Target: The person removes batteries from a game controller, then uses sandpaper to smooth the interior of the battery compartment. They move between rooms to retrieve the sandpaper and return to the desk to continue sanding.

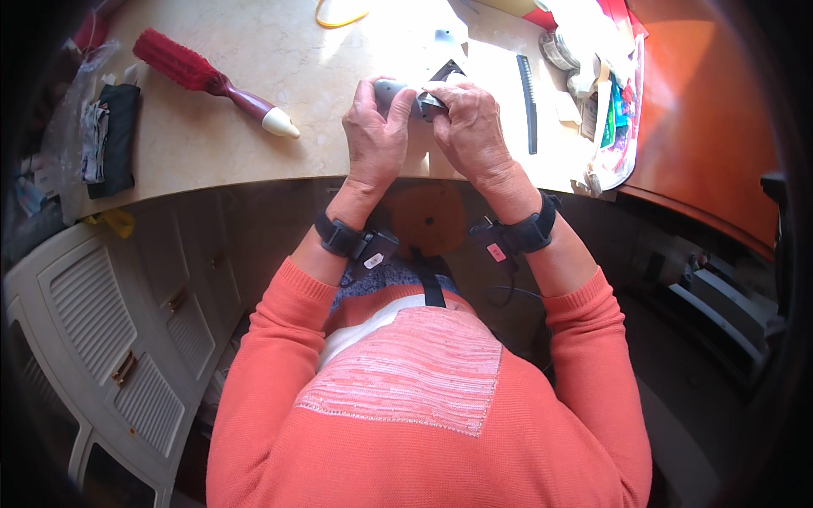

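Note:
Over the table near its front edge, my left hand (377, 140) is closed on a smooth grey rounded piece (389, 90), held between thumb and fingers. Close beside it, my right hand (471, 131) pinches a small dark, silvery-edged piece (430, 107). The two pieces are side by side, and my fingers cover where they may meet, so I cannot tell whether they are joined. Just beyond my right fingers lies a pale grey object with a dark opening (447, 64), partly washed out by sunlight. A black comb (528, 103) lies to the right of my right hand.
On the pale table (288, 76) a red-bristled brush (216, 83) lies at the left, near a dark pouch (116, 135). A yellow loop (340, 17) is at the back. Packets and rolls crowd a clear bag (622, 127) at the right, next to an orange-brown wooden surface (703, 110).

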The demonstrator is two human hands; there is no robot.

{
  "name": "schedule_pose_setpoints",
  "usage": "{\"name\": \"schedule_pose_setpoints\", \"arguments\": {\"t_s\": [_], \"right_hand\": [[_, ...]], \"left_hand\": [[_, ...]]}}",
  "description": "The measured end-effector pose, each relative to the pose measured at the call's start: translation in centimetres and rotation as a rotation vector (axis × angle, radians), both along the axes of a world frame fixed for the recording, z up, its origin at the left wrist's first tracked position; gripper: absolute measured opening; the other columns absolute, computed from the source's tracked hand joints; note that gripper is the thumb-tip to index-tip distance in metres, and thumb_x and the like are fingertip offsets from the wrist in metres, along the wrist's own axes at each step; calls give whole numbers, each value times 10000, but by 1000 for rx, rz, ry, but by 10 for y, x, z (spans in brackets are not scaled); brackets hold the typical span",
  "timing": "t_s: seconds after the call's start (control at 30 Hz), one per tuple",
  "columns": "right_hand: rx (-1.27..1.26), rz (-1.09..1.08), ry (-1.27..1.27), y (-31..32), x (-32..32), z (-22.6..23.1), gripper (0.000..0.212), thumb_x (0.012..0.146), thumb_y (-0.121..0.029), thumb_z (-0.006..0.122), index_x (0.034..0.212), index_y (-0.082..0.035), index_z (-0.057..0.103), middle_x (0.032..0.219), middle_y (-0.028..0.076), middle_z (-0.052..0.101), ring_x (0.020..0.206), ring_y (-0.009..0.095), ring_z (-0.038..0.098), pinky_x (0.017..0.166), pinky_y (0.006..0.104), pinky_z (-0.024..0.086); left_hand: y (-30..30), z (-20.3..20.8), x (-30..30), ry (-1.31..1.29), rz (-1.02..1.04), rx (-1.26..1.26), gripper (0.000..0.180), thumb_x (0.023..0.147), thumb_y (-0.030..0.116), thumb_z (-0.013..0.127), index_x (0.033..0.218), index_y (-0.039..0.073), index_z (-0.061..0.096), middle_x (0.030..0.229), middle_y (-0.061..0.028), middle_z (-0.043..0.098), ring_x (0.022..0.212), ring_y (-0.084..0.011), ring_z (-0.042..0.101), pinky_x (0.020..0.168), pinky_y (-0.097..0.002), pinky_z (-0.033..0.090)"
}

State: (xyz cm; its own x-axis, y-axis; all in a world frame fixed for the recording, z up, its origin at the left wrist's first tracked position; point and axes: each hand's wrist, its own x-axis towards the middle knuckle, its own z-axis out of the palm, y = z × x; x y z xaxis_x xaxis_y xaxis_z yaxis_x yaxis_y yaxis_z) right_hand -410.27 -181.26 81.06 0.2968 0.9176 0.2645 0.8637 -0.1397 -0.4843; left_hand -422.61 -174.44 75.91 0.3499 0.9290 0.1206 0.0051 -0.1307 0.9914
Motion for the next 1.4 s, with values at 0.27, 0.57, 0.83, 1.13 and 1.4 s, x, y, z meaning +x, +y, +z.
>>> {"name": "schedule_pose_setpoints", "arguments": {"t_s": [0.27,0.57,0.83,1.13,1.4], "right_hand": [[-258,38,494,5,32,25,213,933,-130,624,1017,13,759,767,164,715,676,228,656,701,351,534],[-87,10,-150,7,13,19,183,882,-65,666,1026,9,753,893,189,728,854,354,713,802,407,572],[-281,6,367,17,23,25,231,905,-140,598,897,43,739,721,185,698,644,271,656,688,378,541],[-214,-129,188,14,25,34,252,941,-175,615,973,24,767,751,245,698,654,320,705,660,397,559],[-242,156,-197,13,23,13,192,862,-49,677,1036,-52,757,898,174,726,830,365,692,789,438,561]], "left_hand": [[-3,1,0,16,8,2,305,942,225,743,1094,-7,618,879,-162,712,777,-246,705,728,-364,561],[3,-4,2,51,-26,-49,300,979,231,722,1125,-10,620,931,-83,682,823,-143,656,751,-290,554],[2,0,2,37,3,-40,295,946,224,739,1072,-17,625,877,-151,708,782,-239,695,738,-362,554],[3,-5,2,28,-4,-45,304,955,235,741,1088,-13,627,897,-115,697,800,-196,674,748,-328,551],[7,-1,-1,101,-36,-28,310,981,262,733,1104,-7,642,911,-32,675,814,-88,619,742,-250,533]]}}
